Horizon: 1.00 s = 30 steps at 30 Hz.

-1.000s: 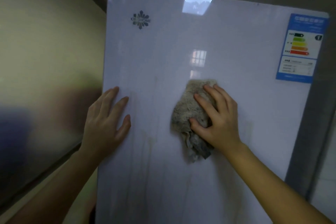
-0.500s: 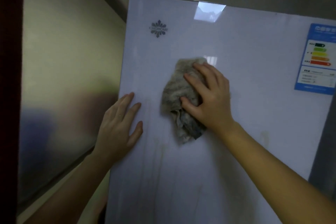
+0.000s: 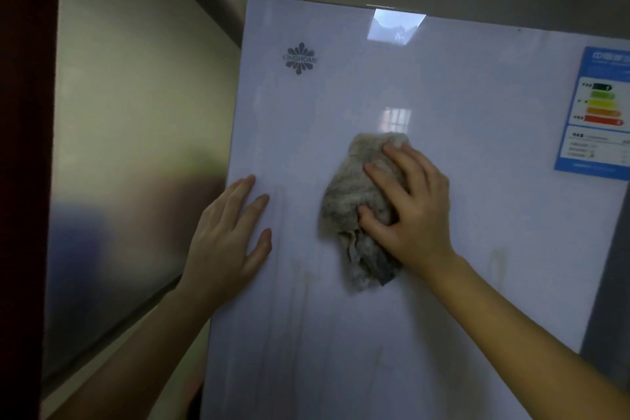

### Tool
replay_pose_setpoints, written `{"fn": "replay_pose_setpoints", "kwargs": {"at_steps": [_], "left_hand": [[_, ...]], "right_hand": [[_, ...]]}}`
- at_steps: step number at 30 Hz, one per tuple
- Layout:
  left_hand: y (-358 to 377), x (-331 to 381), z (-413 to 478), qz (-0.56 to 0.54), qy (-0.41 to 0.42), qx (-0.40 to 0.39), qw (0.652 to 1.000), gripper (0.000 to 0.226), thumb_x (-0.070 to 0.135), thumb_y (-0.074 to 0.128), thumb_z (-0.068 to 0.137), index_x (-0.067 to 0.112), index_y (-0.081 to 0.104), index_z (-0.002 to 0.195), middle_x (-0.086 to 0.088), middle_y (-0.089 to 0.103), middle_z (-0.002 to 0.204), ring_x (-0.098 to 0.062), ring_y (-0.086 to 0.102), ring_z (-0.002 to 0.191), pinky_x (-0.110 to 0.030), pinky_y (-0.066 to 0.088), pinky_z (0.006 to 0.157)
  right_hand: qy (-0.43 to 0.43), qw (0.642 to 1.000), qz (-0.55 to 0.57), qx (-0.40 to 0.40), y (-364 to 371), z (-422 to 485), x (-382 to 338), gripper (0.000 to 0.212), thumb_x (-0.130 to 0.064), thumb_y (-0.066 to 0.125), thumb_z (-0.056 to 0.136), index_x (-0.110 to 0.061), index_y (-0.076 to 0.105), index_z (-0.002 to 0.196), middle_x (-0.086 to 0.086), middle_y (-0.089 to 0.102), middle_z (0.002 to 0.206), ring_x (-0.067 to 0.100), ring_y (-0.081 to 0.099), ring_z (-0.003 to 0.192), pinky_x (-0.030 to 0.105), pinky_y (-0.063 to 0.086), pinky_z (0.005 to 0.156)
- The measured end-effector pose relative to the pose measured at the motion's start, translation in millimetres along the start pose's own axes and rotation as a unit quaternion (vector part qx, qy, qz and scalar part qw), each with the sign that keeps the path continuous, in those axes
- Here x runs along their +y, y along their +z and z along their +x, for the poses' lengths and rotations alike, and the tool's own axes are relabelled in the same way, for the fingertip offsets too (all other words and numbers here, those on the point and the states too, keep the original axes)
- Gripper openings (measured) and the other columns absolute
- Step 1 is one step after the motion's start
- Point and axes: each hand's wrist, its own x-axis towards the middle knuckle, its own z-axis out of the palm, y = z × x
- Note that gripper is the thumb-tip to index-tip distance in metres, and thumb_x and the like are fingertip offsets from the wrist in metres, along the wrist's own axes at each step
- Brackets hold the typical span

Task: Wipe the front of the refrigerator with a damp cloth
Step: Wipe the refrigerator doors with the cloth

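The white glossy refrigerator door (image 3: 443,85) fills the middle and right of the head view. A crumpled grey-beige cloth (image 3: 354,201) is pressed flat against the door near its centre. My right hand (image 3: 409,208) lies over the cloth's right side, fingers spread on it and thumb hooked into its folds. My left hand (image 3: 228,232) rests flat on the door's left edge, fingers apart, holding nothing. Faint vertical drip streaks (image 3: 303,290) run down the door below both hands.
A blue energy label (image 3: 596,112) is stuck at the door's upper right. A brand logo (image 3: 300,58) sits at the upper left. A pale wall (image 3: 136,112) stands close on the left, and a dark edge (image 3: 24,147) borders the far left.
My right hand has slid the cloth down the door from higher up, after an upward stroke before that. The left hand stays on the door's left edge. The camera view has shifted.
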Motion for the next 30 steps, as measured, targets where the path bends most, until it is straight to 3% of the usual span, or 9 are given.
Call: {"fn": "replay_pose_setpoints", "kwargs": {"at_steps": [5,7,11,14,17,20,22,28,30], "left_hand": [[-4.0,8.1,6.2,0.003,-0.011,0.001,1.0,0.055,0.04,0.046,0.097,0.006,0.056,0.139,-0.019,0.043,0.155,-0.037,0.042,0.141,-0.047,0.035,0.112],[-5.1,14.8,14.1,0.003,-0.007,0.02,1.0,0.054,0.038,0.047,0.096,0.006,0.057,0.138,-0.021,0.044,0.154,-0.038,0.042,0.14,-0.046,0.034,0.111],[3.7,38.6,31.5,-0.012,0.006,0.04,0.999,0.052,0.036,0.048,0.096,0.005,0.058,0.137,-0.022,0.045,0.153,-0.038,0.043,0.14,-0.045,0.034,0.112],[13.1,62.0,40.6,-0.024,-0.001,0.019,1.0,0.055,0.039,0.047,0.097,0.009,0.053,0.142,-0.018,0.04,0.158,-0.037,0.039,0.144,-0.046,0.032,0.115],[20.9,82.3,44.5,-0.027,-0.008,0.012,1.0,0.056,0.041,0.047,0.096,0.011,0.051,0.144,-0.017,0.037,0.16,-0.037,0.037,0.146,-0.048,0.031,0.116],[25.6,93.9,45.6,-0.022,-0.004,0.013,1.0,0.057,0.041,0.046,0.096,0.011,0.052,0.144,-0.017,0.037,0.16,-0.037,0.036,0.147,-0.05,0.03,0.116],[26.3,95.6,45.4,-0.015,-0.007,0.015,1.0,0.056,0.041,0.046,0.096,0.011,0.052,0.143,-0.017,0.038,0.159,-0.036,0.036,0.147,-0.049,0.028,0.117],[28.4,98.8,45.2,-0.009,-0.016,0.021,1.0,0.056,0.041,0.046,0.096,0.01,0.052,0.143,-0.018,0.038,0.159,-0.037,0.035,0.146,-0.051,0.029,0.116],[28.6,99.5,45.1,-0.005,-0.017,0.024,1.0,0.056,0.04,0.046,0.096,0.01,0.052,0.143,-0.018,0.038,0.159,-0.038,0.036,0.146,-0.052,0.031,0.115]], "right_hand": [[-0.161,0.982,0.013,-0.097,-6.8,-42.8,2.6,0.05,-0.046,0.074,0.085,-0.019,0.073,0.127,0.01,0.06,0.146,0.032,0.053,0.137,0.046,0.046,0.102],[-0.139,0.987,0.006,-0.079,-15.4,-41.9,17.3,0.049,-0.045,0.074,0.086,-0.018,0.073,0.127,0.01,0.06,0.146,0.032,0.054,0.136,0.046,0.046,0.102],[-0.013,1.0,-0.022,0.005,-36.7,-18.9,55.8,0.051,-0.04,0.075,0.085,-0.014,0.072,0.128,0.015,0.059,0.144,0.037,0.052,0.134,0.047,0.043,0.109],[0.023,0.999,-0.029,0.008,-43.5,-15.9,66.2,0.053,-0.041,0.073,0.085,-0.013,0.07,0.13,0.015,0.058,0.144,0.036,0.048,0.137,0.043,0.037,0.11],[-0.042,0.998,-0.019,-0.04,-42.2,-41.2,58.4,0.054,-0.045,0.074,0.086,-0.015,0.07,0.131,0.015,0.058,0.146,0.036,0.05,0.136,0.048,0.042,0.107],[-0.143,0.985,-0.007,-0.101,-44.2,-76.8,52.4,0.054,-0.049,0.072,0.087,-0.018,0.071,0.131,0.011,0.059,0.147,0.032,0.052,0.137,0.045,0.045,0.104],[-0.162,0.981,-0.01,-0.108,-49.9,-85.1,58.7,0.053,-0.049,0.072,0.087,-0.019,0.071,0.131,0.009,0.059,0.146,0.03,0.052,0.137,0.044,0.046,0.103],[0.02,0.999,-0.036,-0.002,-66.9,-49.9,96.4,0.052,-0.042,0.074,0.086,-0.013,0.071,0.129,0.015,0.059,0.143,0.036,0.049,0.136,0.047,0.04,0.109],[0.014,0.999,-0.032,-0.007,-65.8,-51.7,94.3,0.053,-0.043,0.073,0.086,-0.013,0.071,0.129,0.015,0.059,0.143,0.035,0.048,0.137,0.046,0.039,0.109]]}}
